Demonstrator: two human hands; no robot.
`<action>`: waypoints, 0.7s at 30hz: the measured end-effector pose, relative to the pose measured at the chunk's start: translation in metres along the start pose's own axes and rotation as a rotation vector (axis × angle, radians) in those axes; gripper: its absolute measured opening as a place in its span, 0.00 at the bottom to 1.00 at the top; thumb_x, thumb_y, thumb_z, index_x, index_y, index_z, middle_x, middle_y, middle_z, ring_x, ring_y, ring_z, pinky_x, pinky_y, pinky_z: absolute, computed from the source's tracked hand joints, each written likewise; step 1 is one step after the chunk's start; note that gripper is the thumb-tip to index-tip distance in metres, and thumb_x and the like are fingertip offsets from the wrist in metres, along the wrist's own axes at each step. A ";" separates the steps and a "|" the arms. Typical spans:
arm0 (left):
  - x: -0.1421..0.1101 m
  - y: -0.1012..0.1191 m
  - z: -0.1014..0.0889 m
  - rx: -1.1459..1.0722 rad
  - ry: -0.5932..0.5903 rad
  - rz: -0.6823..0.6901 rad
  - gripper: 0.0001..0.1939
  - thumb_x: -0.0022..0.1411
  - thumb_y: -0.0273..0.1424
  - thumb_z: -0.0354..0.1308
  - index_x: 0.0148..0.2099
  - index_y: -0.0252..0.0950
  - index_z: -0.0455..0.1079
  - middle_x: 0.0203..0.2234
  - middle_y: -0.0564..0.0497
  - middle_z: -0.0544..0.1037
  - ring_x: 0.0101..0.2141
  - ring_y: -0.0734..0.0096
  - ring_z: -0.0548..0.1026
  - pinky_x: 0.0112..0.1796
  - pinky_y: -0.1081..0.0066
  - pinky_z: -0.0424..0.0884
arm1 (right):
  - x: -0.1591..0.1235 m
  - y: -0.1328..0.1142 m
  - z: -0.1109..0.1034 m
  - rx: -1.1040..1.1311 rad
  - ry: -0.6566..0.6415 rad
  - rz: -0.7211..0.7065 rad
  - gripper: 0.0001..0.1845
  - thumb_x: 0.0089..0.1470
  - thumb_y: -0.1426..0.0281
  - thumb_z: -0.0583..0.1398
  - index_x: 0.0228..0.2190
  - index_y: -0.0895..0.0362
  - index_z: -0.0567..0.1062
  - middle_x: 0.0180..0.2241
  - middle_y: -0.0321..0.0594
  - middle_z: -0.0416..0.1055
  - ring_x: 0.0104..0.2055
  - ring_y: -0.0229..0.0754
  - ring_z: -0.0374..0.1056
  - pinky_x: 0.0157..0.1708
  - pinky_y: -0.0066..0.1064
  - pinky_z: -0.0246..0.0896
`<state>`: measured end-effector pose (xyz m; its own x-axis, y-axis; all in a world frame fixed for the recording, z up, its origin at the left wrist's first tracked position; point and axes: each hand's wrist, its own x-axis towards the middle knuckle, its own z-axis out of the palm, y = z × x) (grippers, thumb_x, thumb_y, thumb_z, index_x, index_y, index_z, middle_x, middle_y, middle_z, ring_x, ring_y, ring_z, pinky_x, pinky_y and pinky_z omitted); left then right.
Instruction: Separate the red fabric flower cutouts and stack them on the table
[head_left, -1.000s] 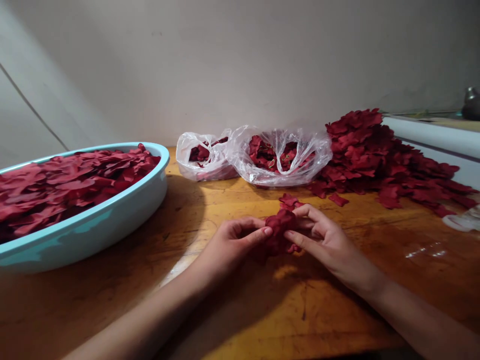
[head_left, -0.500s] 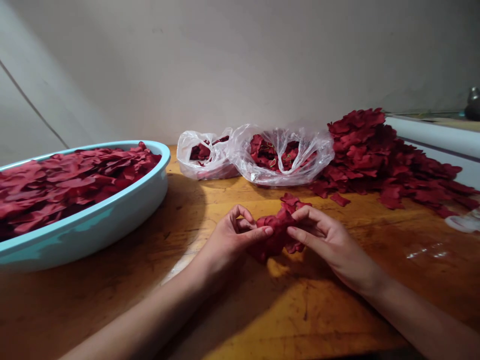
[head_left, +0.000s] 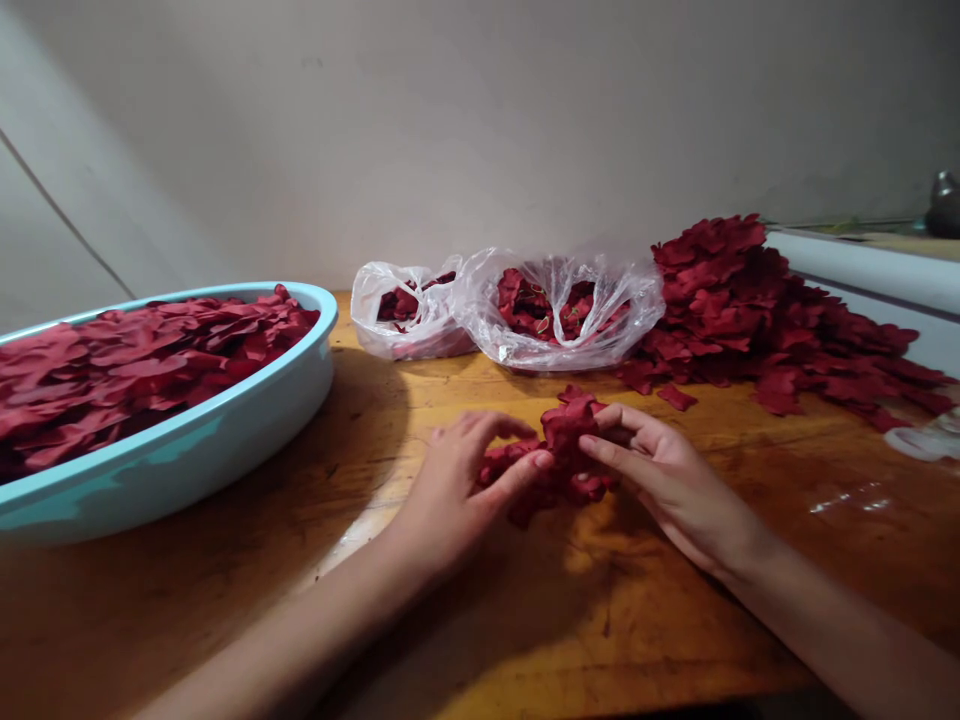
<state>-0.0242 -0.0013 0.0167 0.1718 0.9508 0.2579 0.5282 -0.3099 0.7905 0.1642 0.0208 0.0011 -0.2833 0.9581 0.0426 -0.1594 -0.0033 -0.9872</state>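
Observation:
A small bunch of dark red cloth-like petals (head_left: 568, 425) is between my two hands, just above the wooden table. My right hand (head_left: 660, 475) pinches the bunch from the right, thumb in front and fingers behind. From the left, my left hand (head_left: 457, 490) curls around the lower petals, its thumb tip touching them and its index finger arched over the top. Part of the bunch is hidden behind the thumbs. More red petals lie on the table just beneath and beyond the hands, and I cannot make out where the held ones end.
On the left, a light blue basin (head_left: 300, 420) is heaped with red petals. Two clear plastic bags (head_left: 409, 345) of red pieces stand at the back. Behind my right hand rises a large petal pile (head_left: 720, 300). A clear plastic item (head_left: 922, 440) lies at the right edge.
The left fingers have lifted and spread from their pinch, reaching over the petals. The right hand stays on the bunch, which now stands more upright between the hands.

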 end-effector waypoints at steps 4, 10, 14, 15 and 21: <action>-0.004 0.005 0.013 -0.271 -0.180 -0.179 0.11 0.57 0.36 0.58 0.28 0.34 0.68 0.21 0.55 0.70 0.24 0.75 0.64 0.26 0.76 0.59 | -0.001 0.002 -0.001 -0.026 -0.040 -0.002 0.12 0.45 0.66 0.66 0.32 0.56 0.71 0.33 0.35 0.71 0.34 0.37 0.67 0.31 0.26 0.66; 0.000 -0.014 0.021 -0.840 -0.135 -0.294 0.19 0.47 0.34 0.66 0.24 0.36 0.55 0.20 0.57 0.69 0.22 0.78 0.68 0.25 0.77 0.62 | -0.002 -0.004 0.001 0.131 0.039 0.050 0.14 0.45 0.67 0.66 0.36 0.55 0.72 0.34 0.34 0.72 0.32 0.35 0.69 0.30 0.24 0.66; 0.002 -0.010 0.016 -0.892 -0.051 -0.405 0.18 0.43 0.29 0.69 0.29 0.35 0.60 0.22 0.57 0.72 0.23 0.76 0.71 0.27 0.75 0.67 | 0.000 -0.005 -0.003 0.195 0.077 0.081 0.15 0.44 0.68 0.67 0.36 0.54 0.72 0.32 0.33 0.74 0.28 0.34 0.70 0.27 0.24 0.66; 0.002 -0.008 0.015 -0.884 -0.033 -0.429 0.19 0.42 0.29 0.69 0.32 0.34 0.62 0.24 0.56 0.74 0.24 0.75 0.73 0.28 0.74 0.69 | 0.000 -0.005 -0.005 0.197 0.064 0.084 0.14 0.44 0.67 0.67 0.36 0.53 0.73 0.32 0.34 0.74 0.28 0.35 0.70 0.27 0.24 0.66; 0.002 -0.003 0.014 -0.907 -0.106 -0.436 0.14 0.46 0.28 0.67 0.36 0.31 0.71 0.29 0.52 0.77 0.28 0.74 0.74 0.33 0.75 0.68 | -0.002 -0.003 -0.005 0.147 -0.061 0.087 0.12 0.44 0.65 0.67 0.34 0.52 0.77 0.39 0.36 0.75 0.37 0.37 0.70 0.35 0.27 0.65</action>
<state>-0.0135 0.0018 0.0069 0.2106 0.9627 -0.1699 -0.2608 0.2229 0.9393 0.1704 0.0202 0.0035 -0.3583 0.9332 -0.0280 -0.2671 -0.1311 -0.9547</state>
